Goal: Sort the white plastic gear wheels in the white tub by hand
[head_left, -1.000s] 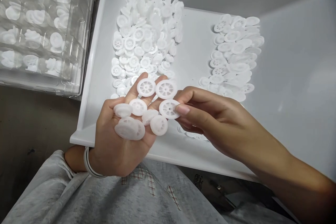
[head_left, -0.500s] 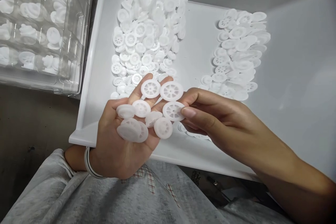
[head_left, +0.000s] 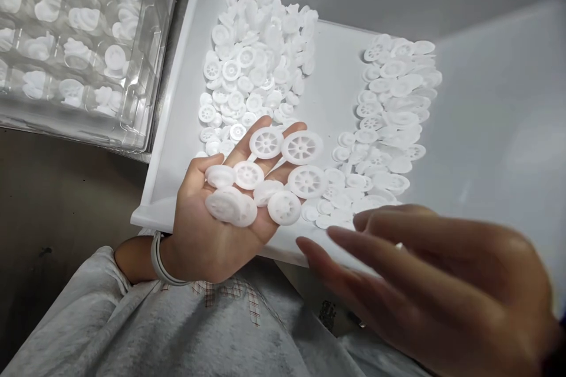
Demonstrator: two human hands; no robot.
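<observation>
Palm up, my left hand bears several white plastic wheels with its fingers stretched out beneath them. One spoked wheel lies at the fingertips, and another spoked wheel sits just below it. A white plastic wheel rests low on the palm, overlapping another. My right hand is apart from these wheels at the lower right, blurred, with fingers spread. A tiny white spot shows between its fingers; I cannot tell what it is.
A white tray with raised edges holds a big heap of wheels on the left and a smaller heap on the right. At upper left stands a clear compartment tray with white parts in its pockets.
My right hand has let go of the spoked wheel at the left fingertips and moved down and right, closer to the camera. The view has shifted slightly; the wheels stay on my left hand.
</observation>
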